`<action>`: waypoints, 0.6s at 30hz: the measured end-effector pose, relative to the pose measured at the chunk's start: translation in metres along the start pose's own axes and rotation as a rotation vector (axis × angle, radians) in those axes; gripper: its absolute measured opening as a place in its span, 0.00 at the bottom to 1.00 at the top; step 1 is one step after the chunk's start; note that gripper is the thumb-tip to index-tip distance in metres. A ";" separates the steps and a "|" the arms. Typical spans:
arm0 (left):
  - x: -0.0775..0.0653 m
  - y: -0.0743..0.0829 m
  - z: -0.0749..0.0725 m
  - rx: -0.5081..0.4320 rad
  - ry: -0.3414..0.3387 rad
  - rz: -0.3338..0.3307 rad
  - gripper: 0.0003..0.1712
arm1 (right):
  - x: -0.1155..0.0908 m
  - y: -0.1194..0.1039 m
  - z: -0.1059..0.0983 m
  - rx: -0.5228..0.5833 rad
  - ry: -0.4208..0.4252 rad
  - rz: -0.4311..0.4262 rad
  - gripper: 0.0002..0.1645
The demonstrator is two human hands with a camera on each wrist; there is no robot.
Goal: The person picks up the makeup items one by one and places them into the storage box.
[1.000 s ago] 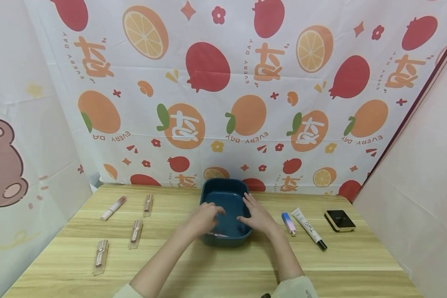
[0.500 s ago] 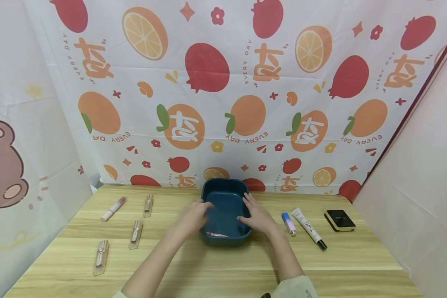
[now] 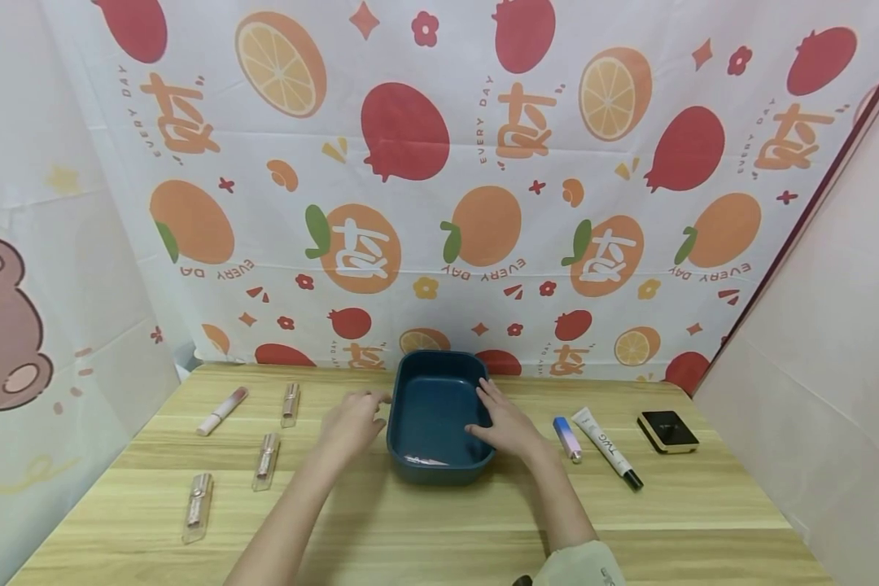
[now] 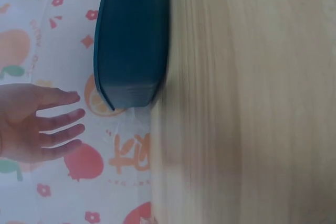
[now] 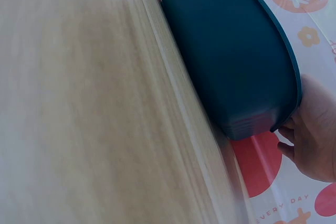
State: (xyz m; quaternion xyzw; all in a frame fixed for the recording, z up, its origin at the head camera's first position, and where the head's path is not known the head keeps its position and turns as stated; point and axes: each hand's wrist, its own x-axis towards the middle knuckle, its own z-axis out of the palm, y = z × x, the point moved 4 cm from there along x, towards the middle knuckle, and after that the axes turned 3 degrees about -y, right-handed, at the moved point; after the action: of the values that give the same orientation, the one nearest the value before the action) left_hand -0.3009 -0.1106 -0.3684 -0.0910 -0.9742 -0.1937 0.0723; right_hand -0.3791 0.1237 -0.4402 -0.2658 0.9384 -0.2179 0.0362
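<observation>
A dark teal box (image 3: 439, 407) stands at the back middle of the wooden table. Inside it, along the near wall, lies a slim, pale, shiny piece (image 3: 425, 461), too small to identify. My left hand (image 3: 352, 423) hovers just left of the box, apart from it; the left wrist view shows this hand (image 4: 31, 124) with fingers spread and nothing held. At the box's right wall, my right hand (image 3: 511, 423) holds the rim, thumb reaching inside. In the right wrist view, fingertips of the right hand (image 5: 315, 135) show past the rim; the thumb is hidden there.
On the left lie a lip gloss tube (image 3: 222, 411) and lipsticks with clear caps, one at the back (image 3: 290, 404), one mid-table (image 3: 266, 461), one nearer (image 3: 198, 506). To the right are a blue-pink lipstick (image 3: 567, 439), a white squeeze tube (image 3: 605, 448) and a black compact (image 3: 668, 431).
My left hand has lifted out of the box and moved left, past its left rim. The right hand stays on the right rim. The box has barely shifted.
</observation>
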 end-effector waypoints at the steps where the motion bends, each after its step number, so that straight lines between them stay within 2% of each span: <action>1: -0.001 -0.002 -0.001 0.000 0.008 -0.003 0.16 | 0.000 0.000 0.000 0.002 0.001 -0.001 0.45; 11: -0.005 -0.028 -0.013 0.004 0.046 -0.058 0.16 | 0.001 0.000 0.000 -0.002 0.000 -0.002 0.44; 18: -0.009 -0.049 -0.019 0.023 0.036 -0.137 0.17 | 0.000 -0.001 -0.001 0.004 -0.001 0.001 0.45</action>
State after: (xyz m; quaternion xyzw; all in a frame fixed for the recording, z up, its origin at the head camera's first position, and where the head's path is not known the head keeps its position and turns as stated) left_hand -0.3005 -0.1634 -0.3706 -0.0198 -0.9788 -0.1887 0.0773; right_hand -0.3786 0.1233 -0.4389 -0.2654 0.9380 -0.2199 0.0374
